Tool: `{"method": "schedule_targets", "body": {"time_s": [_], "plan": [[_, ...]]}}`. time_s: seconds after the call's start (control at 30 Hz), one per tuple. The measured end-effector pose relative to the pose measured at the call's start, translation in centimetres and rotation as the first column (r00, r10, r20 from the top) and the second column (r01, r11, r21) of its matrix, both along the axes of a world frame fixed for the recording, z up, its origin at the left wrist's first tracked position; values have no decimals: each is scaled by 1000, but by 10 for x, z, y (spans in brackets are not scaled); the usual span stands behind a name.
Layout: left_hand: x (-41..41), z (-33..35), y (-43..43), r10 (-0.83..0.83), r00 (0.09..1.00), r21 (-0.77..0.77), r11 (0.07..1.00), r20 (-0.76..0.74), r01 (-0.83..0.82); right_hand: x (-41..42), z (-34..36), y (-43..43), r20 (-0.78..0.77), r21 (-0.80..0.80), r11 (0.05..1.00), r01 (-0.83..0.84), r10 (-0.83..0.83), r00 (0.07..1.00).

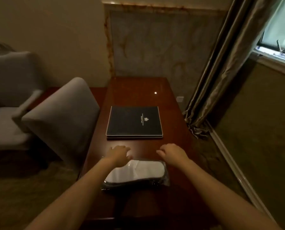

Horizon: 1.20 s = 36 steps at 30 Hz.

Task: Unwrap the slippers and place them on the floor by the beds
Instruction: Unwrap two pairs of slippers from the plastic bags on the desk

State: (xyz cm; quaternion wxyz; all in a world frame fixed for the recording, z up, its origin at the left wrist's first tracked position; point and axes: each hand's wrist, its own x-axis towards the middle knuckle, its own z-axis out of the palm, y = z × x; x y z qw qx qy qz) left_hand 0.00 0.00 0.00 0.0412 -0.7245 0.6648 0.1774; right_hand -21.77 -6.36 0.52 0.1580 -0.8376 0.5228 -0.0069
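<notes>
A pair of white slippers in a clear plastic wrapper (135,174) lies flat on the dark wooden desk (138,90), near its front edge. My left hand (119,154) hovers over the far left end of the packet, fingers loosely curled and pointing down, holding nothing. To the right, my right hand (171,153) hangs just beyond the packet's far right corner, fingers apart and empty. Whether either hand touches the wrapper I cannot tell. No bed is in view.
A black folder (134,122) lies on the desk beyond the hands. A grey upholstered chair (62,117) stands against the desk's left side, another grey armchair (7,97) further left. Curtains (221,68) and a window (279,30) are at the right. Carpet covers the floor.
</notes>
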Motion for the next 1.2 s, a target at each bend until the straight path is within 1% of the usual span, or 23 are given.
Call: {"method": "schedule_targets", "body": {"time_s": [0.03,0.07,0.13,0.2,0.27,0.4,0.53,0.7,0.87,0.97,1.03,1.2], "plan": [[-2,-7,3,-12,1000,31,999,8,11,-2,-9,6,-43,37,999,11,-9,999],[-5,-13,5,-44,999,50,998,17,44,-4,-19,11,-56,40,999,28,-26,998],[-11,-31,13,-87,996,76,993,15,86,-9,-42,23,-78,40,997,66,-62,995],[-17,-43,15,-138,990,94,986,12,136,-10,-59,30,-75,4,995,99,-98,992],[-21,-53,14,-169,986,95,982,18,166,-9,-70,34,-72,-29,989,142,-143,987],[-27,-69,11,-207,978,74,976,31,204,-4,-87,42,-77,-46,985,165,-169,983],[-27,-83,2,-259,964,63,965,63,255,-4,-96,45,1,-61,973,222,-223,975],[-25,-96,0,-258,964,31,966,60,256,-3,-102,43,93,-84,961,264,-257,962],[-26,-95,1,-274,958,46,961,80,271,-1,-109,43,135,-90,948,304,-291,947],[-26,-89,2,-264,963,13,965,56,263,-2,-108,44,189,-83,928,363,-343,920],[-25,-82,3,-250,967,-39,967,39,252,-4,-102,44,267,-65,907,417,-387,883],[-19,-61,4,-227,972,-243,942,53,233,-4,-70,37,452,20,873,487,-443,774]]}}
